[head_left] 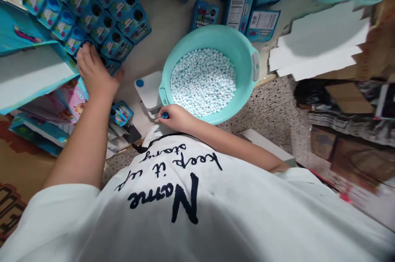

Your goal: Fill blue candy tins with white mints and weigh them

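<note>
Clutching a small blue piece (165,115) in right hand (178,119) at near edge of counter (151,57); touching blue boxes (116,49) with left hand (98,75), cannot tell if gripping.

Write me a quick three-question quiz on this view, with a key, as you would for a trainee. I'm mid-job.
1. True or false: every one of the rowed blue boxes shows a dark hole.
2. Which hand holds the small blue piece?
3. Pick one. The left hand is at: A) the turquoise basin; B) the rowed blue boxes; C) the white sheets.

Key:
1. False; the leftmost ones in the picture show bright blue there.
2. The right hand.
3. B.
</note>
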`<state>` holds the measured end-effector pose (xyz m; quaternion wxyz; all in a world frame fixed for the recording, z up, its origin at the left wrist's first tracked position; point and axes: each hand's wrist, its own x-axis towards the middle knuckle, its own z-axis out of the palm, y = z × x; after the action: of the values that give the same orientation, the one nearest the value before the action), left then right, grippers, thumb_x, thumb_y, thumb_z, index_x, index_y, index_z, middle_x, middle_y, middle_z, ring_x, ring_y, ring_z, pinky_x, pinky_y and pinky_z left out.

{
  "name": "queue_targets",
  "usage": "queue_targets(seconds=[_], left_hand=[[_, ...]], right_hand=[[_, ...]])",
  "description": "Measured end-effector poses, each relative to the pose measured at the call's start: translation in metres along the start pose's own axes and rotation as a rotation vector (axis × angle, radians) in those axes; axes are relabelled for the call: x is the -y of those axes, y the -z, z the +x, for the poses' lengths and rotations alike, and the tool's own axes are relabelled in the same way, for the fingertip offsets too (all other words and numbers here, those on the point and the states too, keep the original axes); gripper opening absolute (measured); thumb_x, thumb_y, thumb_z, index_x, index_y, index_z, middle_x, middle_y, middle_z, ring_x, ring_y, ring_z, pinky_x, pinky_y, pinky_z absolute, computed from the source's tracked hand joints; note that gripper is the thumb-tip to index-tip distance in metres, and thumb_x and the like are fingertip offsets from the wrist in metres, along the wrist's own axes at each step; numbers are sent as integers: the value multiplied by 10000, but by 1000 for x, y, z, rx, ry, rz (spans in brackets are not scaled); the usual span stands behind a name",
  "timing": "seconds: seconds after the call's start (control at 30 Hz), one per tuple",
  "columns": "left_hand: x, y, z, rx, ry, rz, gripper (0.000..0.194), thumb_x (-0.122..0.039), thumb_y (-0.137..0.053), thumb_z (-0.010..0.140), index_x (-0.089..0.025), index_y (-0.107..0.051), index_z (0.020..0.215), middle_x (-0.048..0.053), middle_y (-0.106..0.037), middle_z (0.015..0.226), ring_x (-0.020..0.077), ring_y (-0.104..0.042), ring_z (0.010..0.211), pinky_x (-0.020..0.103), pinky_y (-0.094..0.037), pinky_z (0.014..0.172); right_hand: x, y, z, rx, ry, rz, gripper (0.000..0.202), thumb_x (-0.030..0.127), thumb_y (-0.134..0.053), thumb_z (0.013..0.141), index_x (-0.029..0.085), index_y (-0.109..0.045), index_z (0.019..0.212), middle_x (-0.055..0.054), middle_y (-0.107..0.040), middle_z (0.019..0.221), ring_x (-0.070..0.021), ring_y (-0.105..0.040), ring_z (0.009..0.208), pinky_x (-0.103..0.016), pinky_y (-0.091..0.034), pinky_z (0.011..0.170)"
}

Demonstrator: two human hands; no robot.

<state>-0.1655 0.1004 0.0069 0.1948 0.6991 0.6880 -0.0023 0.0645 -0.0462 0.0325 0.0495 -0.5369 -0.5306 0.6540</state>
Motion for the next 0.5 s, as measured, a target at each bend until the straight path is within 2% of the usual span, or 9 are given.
queue_targets(seconds=[0.07, 0.17, 0.33, 0.43, 0.5], left_hand=[[4, -2, 9, 2, -2, -16, 1082, -318, -851, 582, -2, -346, 1485, 202, -326, 1609, 410, -243, 1494, 556, -123, 1272], [4, 0, 18, 35, 41, -23, 1082, -318, -881, 558, 15, -362, 1447, 169, -331, 1578, 418, -275, 1452, 594, -135, 1249], [-10, 10, 16, 54, 82, 104, 935, -103, -774, 585, 34, -422, 1440, 142, -404, 1525, 406, -344, 1410, 567, -249, 1209], [-16, 13, 14, 68, 65, 162, 861, -128, -743, 626, 55, -454, 1415, 148, -443, 1504, 422, -377, 1395, 572, -311, 1172], [-16, 11, 12, 76, 49, 178, 896, -147, -764, 625, 56, -430, 1431, 156, -416, 1542, 432, -379, 1395, 581, -331, 1155]], right_hand=[[2, 3, 0, 25, -10, -2, 121, 237, -722, 904, 126, -734, 860, -18, -659, 749, -117, -529, 661, -247, -340, 656], [6, 6, 0, 53, -25, -17, 105, 222, -713, 909, 124, -732, 879, -25, -664, 772, -121, -541, 679, -246, -350, 667], [8, 5, 1, 90, -33, -50, 80, 195, -696, 907, 136, -706, 854, -53, -685, 868, -150, -573, 775, -258, -375, 709], [6, 1, 2, 84, -38, -50, 79, 188, -682, 912, 140, -686, 850, -53, -684, 888, -154, -574, 791, -263, -381, 721], [4, -1, 2, 78, -41, -51, 59, 179, -670, 915, 142, -679, 869, -55, -687, 909, -156, -575, 799, -265, -382, 722]])
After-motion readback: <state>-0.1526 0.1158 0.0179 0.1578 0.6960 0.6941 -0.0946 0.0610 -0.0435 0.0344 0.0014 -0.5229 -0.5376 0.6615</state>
